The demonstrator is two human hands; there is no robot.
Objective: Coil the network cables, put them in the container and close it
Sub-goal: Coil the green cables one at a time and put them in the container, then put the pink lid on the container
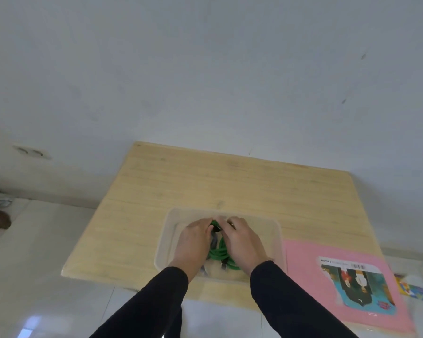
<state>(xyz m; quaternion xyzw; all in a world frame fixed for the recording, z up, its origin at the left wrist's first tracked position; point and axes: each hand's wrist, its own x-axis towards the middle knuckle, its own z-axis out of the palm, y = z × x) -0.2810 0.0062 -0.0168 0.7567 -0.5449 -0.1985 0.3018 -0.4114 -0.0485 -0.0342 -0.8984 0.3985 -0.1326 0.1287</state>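
Observation:
A clear plastic container (pixel 277 236) sits near the front edge of a small wooden table (pixel 230 181). Inside it lies a coiled green network cable (pixel 220 251), with a grey cable (pixel 214 240) partly hidden beside it. Both my hands are down in the container on top of the coils. My left hand (pixel 193 242) covers the left side of the bundle, and my right hand (pixel 242 242) covers the right side. Their fingers curl around the cables at the far end. The pink lid (pixel 303 267) lies flat to the right, a picture label on it.
The table stands against a white wall (pixel 205 69). White floor tiles (pixel 34 276) surround it. Small colourful papers (pixel 414 287) lie on the floor at the far right. A wall socket (pixel 31 152) is at the left.

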